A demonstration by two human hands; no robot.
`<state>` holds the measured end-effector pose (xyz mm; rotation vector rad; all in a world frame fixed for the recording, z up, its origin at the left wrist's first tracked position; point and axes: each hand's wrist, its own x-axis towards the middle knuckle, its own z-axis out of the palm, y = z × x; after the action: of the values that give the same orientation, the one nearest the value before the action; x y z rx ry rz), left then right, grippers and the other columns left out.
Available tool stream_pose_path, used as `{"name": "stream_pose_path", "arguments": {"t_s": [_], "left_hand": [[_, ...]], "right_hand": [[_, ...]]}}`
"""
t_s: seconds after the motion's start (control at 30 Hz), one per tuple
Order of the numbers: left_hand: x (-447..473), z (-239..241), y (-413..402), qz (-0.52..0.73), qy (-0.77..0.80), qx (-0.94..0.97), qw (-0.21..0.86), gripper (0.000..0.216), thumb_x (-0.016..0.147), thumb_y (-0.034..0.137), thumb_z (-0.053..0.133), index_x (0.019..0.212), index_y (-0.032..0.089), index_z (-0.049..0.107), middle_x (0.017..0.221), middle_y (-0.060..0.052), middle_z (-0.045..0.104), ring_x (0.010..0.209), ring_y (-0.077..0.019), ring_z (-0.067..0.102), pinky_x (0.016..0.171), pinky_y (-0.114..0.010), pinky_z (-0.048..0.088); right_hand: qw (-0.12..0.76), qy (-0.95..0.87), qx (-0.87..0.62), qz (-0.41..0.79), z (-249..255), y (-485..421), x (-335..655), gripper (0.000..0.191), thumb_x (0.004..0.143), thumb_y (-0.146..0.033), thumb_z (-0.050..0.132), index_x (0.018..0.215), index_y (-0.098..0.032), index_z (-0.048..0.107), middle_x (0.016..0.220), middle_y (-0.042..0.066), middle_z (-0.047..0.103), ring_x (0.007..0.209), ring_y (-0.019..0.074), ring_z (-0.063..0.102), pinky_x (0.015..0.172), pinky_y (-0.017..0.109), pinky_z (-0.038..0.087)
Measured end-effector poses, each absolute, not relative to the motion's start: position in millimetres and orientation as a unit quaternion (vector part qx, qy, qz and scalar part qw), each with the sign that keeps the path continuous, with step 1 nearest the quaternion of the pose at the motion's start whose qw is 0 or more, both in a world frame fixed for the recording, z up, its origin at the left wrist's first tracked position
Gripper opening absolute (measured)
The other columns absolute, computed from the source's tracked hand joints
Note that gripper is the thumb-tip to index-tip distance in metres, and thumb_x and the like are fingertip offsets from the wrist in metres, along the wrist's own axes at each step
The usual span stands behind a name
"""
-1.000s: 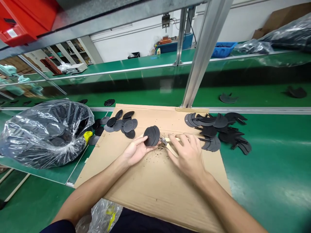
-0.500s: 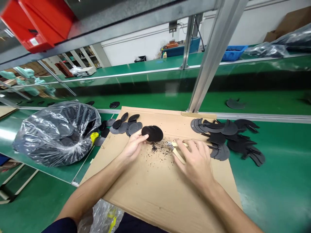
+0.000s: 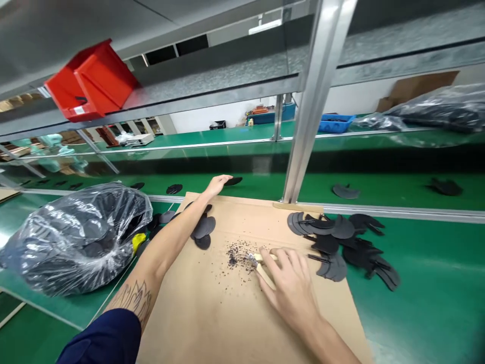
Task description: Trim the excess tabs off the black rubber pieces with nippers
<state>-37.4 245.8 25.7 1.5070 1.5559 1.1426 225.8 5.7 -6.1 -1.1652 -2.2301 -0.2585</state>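
Observation:
My left hand (image 3: 217, 186) reaches out beyond the cardboard's far edge, over the green belt. Its fingers are closed on flat black discs (image 3: 234, 181), seen nearly edge-on. Near the middle of the cardboard, my right hand (image 3: 290, 275) is wrapped round a pair of cutting pliers (image 3: 261, 265) with cream handles and a metal head. The jaws lie beside a scatter of small black scraps (image 3: 233, 255). To the right of this hand, flat black parts with thin stems (image 3: 333, 268) overlap in a pile. More black discs (image 3: 204, 227) lie left, partly behind my left forearm.
A cardboard sheet (image 3: 197, 323) covers the bench in front of me. On the left sits a clear plastic bag (image 3: 83, 237) of black parts. A metal post (image 3: 308, 111) rises behind the cardboard. A red bin (image 3: 94, 83) stands on the shelf above.
My left hand has moved forward from over the cardboard to the green belt, carrying the black discs. My right hand still holds the pliers near the scraps. The view has tilted up.

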Motion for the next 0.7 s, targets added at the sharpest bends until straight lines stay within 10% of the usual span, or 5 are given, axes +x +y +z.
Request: {"name": "stream_pose_path", "arguments": {"t_s": [0.7], "left_hand": [[1.6,65.5,217.0,0.088,0.537,0.814,0.203,0.016,0.071,0.037,0.072,0.074,0.021,0.072,0.074,-0.004,0.071,0.078,-0.0242,0.066,0.080,-0.032,0.051]], "right_hand": [[0.232,-0.849,-0.474,0.009,-2.0,-12.7,219.2,0.036,0.086,-0.027,0.069,0.119,-0.016,0.058,0.106,0.011,0.064,0.100,0.0269,0.050,0.093,0.043,0.039]]}}
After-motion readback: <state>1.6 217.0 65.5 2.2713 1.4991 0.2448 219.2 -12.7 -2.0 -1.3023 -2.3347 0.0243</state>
